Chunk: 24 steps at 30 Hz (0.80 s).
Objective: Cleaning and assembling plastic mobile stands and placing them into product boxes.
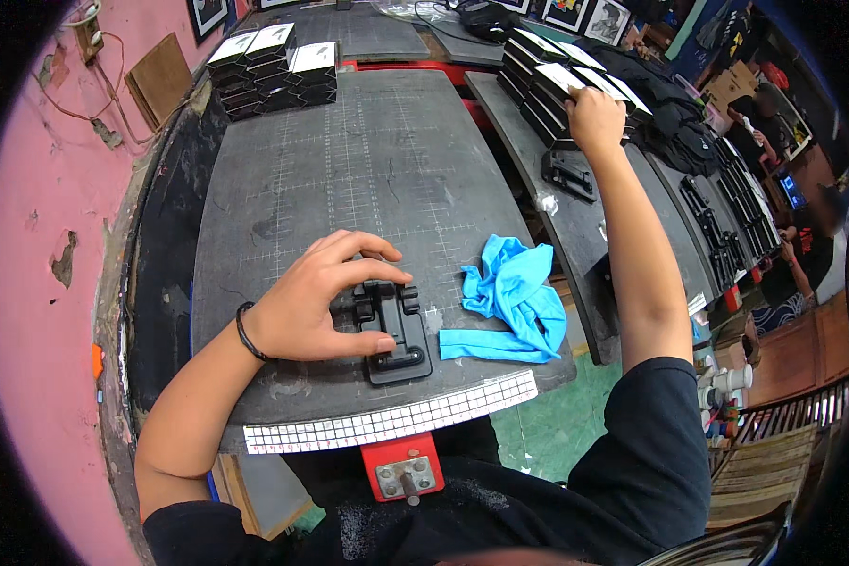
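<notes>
A black moulded plastic part [407, 332] lies flat on the dark worktable near its front edge. My left hand [325, 292] spans it, thumb pressed on its lower part and fingers at its upper end. A black band circles that wrist. My right arm stretches to the far right, where my right hand [598, 118] has its fingers bent over the edge of a white-topped black box [561, 75] in a stack. The palm side of that hand is hidden. Beside the plastic part lies a crumpled bright blue cloth [514, 307].
More white-topped black boxes [274, 71] are stacked at the table's far left. A side bench holds another black part [569, 175] and rows of black pieces [717, 226]. A white gridded strip [396, 415] edges the worktable [292, 179]. Other people are at the far right.
</notes>
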Motion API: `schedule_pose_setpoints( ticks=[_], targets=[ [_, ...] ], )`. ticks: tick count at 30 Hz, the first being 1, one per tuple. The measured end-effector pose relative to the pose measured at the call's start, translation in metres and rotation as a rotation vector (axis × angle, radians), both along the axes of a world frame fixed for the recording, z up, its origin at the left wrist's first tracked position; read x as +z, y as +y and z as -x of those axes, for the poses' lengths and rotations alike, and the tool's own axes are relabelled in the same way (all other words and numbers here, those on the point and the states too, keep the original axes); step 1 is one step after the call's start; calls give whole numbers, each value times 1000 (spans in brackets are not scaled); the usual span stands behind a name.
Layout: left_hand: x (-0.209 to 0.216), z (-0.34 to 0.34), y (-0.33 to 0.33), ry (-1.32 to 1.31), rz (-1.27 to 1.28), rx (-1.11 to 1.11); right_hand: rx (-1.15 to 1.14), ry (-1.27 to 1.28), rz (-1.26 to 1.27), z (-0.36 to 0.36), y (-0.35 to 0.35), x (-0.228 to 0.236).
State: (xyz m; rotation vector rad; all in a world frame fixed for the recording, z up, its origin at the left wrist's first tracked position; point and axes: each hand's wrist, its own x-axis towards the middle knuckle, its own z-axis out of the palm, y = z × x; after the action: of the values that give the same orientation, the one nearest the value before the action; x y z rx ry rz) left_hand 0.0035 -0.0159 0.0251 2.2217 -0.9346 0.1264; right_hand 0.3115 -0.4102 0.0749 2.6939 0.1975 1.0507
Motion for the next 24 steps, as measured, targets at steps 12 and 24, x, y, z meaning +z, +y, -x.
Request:
schedule_pose_setpoints(
  ticks=[12, 24],
  targets=[
    [9, 6, 4, -511, 202, 484, 931, -280, 310, 200, 127, 32],
    [13, 6, -2, -685, 95, 385, 1333, 440, -809, 249, 127, 3]
  ],
)
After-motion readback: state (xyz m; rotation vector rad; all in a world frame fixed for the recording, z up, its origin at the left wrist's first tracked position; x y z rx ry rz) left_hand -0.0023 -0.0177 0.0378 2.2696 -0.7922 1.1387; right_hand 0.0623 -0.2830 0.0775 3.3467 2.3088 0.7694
